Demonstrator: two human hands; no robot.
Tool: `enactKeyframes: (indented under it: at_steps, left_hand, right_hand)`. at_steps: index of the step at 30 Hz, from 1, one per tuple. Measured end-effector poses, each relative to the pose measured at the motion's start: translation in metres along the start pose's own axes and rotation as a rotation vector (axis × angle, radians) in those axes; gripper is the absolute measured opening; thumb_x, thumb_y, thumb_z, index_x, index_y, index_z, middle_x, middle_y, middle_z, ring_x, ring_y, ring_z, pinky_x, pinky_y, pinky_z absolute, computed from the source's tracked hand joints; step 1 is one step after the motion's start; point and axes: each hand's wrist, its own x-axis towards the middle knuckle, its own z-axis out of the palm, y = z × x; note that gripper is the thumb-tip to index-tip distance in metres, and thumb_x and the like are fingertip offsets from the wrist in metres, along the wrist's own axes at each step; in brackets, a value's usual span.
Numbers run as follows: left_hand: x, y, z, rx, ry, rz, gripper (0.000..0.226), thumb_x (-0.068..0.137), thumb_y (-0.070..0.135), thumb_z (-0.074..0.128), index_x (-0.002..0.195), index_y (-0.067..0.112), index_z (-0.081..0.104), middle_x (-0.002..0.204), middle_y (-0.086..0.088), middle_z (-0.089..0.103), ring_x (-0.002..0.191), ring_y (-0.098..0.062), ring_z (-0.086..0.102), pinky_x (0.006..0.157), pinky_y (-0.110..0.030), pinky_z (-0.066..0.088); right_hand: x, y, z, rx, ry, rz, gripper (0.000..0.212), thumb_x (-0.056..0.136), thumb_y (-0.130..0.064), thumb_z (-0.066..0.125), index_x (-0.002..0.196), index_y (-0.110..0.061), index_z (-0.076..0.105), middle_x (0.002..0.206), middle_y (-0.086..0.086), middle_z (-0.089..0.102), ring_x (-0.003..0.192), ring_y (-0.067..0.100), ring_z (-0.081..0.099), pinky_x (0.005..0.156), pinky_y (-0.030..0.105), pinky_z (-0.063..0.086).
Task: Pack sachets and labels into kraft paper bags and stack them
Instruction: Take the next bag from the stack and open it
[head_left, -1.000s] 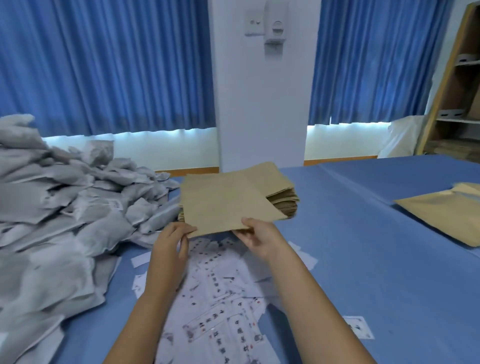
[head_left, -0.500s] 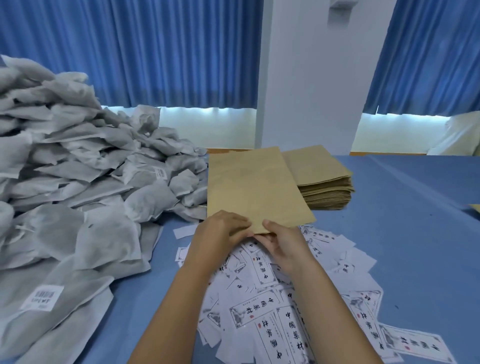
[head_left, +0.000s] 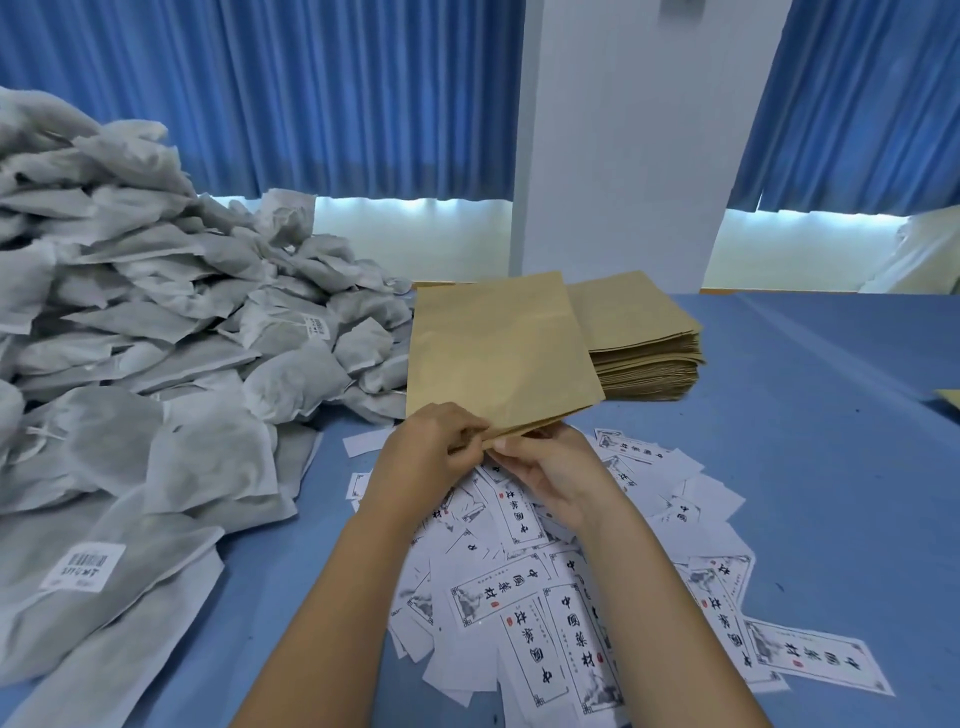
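Note:
A flat kraft paper bag (head_left: 498, 353) is held up above the blue table, its near edge pinched by both hands. My left hand (head_left: 431, 452) grips that edge from the left, and my right hand (head_left: 545, 467) pinches it from the right, fingertips almost meeting. Behind the bag lies a stack of kraft paper bags (head_left: 644, 343). A big heap of grey-white sachets (head_left: 156, 332) fills the left side. White printed labels (head_left: 545, 597) lie scattered under and in front of my forearms.
The blue table (head_left: 810, 467) stretches to the right. A white pillar (head_left: 623, 145) and blue curtains (head_left: 311, 93) stand behind it. Another kraft bag's corner (head_left: 949, 397) shows at the right edge.
The view has swung left and down, bringing the sachet heap closer. My hands have drawn together on the bag's near edge, and the bag now stands squarer to me.

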Motion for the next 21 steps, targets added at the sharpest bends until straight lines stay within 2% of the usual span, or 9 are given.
enactKeyframes:
  at_steps: [2,6,10,12,14,17,21]
  left_hand:
    - [0.000,0.003,0.003,0.024,0.008,-0.001,0.024,0.081,0.013,0.067,0.104,0.017,0.072,0.095,0.007,0.063,0.092,-0.012,0.055,0.076,-0.037,0.048]
    - [0.003,0.007,0.009,0.053,0.024,0.000,0.014,0.084,0.014,0.067,0.096,0.013,0.071,0.091,0.005,0.062,0.088,-0.014,0.055,0.072,-0.039,0.048]
    - [0.006,0.011,0.013,0.102,0.112,0.051,0.006,0.081,0.006,0.066,0.086,0.005,0.069,0.085,-0.002,0.060,0.083,-0.018,0.052,0.066,-0.039,0.046]
    - [0.005,0.013,0.014,0.120,0.146,0.089,0.012,0.077,0.003,0.068,0.090,0.005,0.068,0.091,-0.002,0.061,0.085,-0.019,0.053,0.066,-0.031,0.044]
    - [0.005,0.013,0.014,0.130,0.152,0.090,0.016,0.078,0.004,0.069,0.094,0.006,0.069,0.095,-0.002,0.062,0.089,-0.019,0.054,0.068,-0.030,0.045]
    - [0.004,0.018,0.014,0.191,0.210,0.097,0.005,0.075,0.000,0.069,0.078,0.003,0.065,0.080,-0.004,0.061,0.076,-0.022,0.056,0.056,-0.039,0.048]
    - [0.002,0.027,0.012,0.236,0.291,0.136,0.013,0.070,-0.007,0.069,0.069,0.002,0.060,0.069,-0.006,0.057,0.064,-0.025,0.053,0.049,-0.036,0.042]
  right_hand:
    - [0.000,0.001,0.001,-0.036,0.028,-0.020,0.036,0.082,0.023,0.049,0.113,0.008,0.058,0.107,0.019,0.066,0.095,0.025,0.065,0.081,0.028,0.057]
    - [-0.001,0.001,0.005,-0.092,0.142,-0.066,0.025,0.084,0.017,0.049,0.089,-0.003,0.063,0.086,0.009,0.069,0.083,0.020,0.066,0.068,0.022,0.058]
    - [-0.002,0.004,0.012,-0.150,0.196,-0.151,0.025,0.086,0.014,0.049,0.081,-0.003,0.066,0.080,0.011,0.068,0.072,0.018,0.067,0.059,0.019,0.055]
    - [-0.002,0.004,0.013,-0.162,0.216,-0.164,0.023,0.084,0.015,0.047,0.080,0.001,0.066,0.079,0.016,0.066,0.070,0.023,0.063,0.059,0.020,0.056]
    - [-0.002,0.004,0.014,-0.169,0.216,-0.172,0.026,0.084,0.014,0.048,0.080,-0.003,0.067,0.080,0.015,0.067,0.070,0.023,0.065,0.061,0.022,0.057]
    - [-0.003,0.003,0.015,-0.188,0.208,-0.188,0.030,0.087,0.014,0.046,0.081,-0.006,0.067,0.078,0.008,0.071,0.071,0.019,0.070,0.062,0.024,0.058]
    - [-0.004,-0.003,0.017,-0.132,0.187,-0.184,0.030,0.088,0.015,0.044,0.079,-0.004,0.066,0.071,0.006,0.071,0.065,0.017,0.070,0.065,0.026,0.060]
